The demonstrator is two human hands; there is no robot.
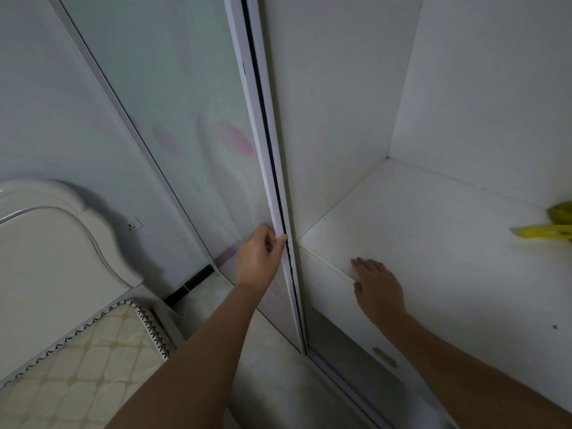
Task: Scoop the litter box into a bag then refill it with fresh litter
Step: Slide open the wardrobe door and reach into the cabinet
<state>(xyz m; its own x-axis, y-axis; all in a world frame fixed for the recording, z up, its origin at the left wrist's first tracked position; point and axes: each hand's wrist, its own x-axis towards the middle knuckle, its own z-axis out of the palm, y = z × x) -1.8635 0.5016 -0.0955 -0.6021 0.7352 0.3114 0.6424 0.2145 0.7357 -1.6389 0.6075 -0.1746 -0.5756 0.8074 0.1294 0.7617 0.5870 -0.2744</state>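
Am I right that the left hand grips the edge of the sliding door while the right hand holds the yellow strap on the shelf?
Not quite: the head view shows the left hand gripping the sliding door edge, but the right hand rests flat on the shelf, well apart from the yellow strap.

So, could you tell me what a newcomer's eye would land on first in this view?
Probably the two bare arms reaching in from below: the left hand grips the edge of the sliding wardrobe door at centre, while the right hand rests flat on the front edge of the white shelf. Next, the bright yellow straps at the shelf's far right.
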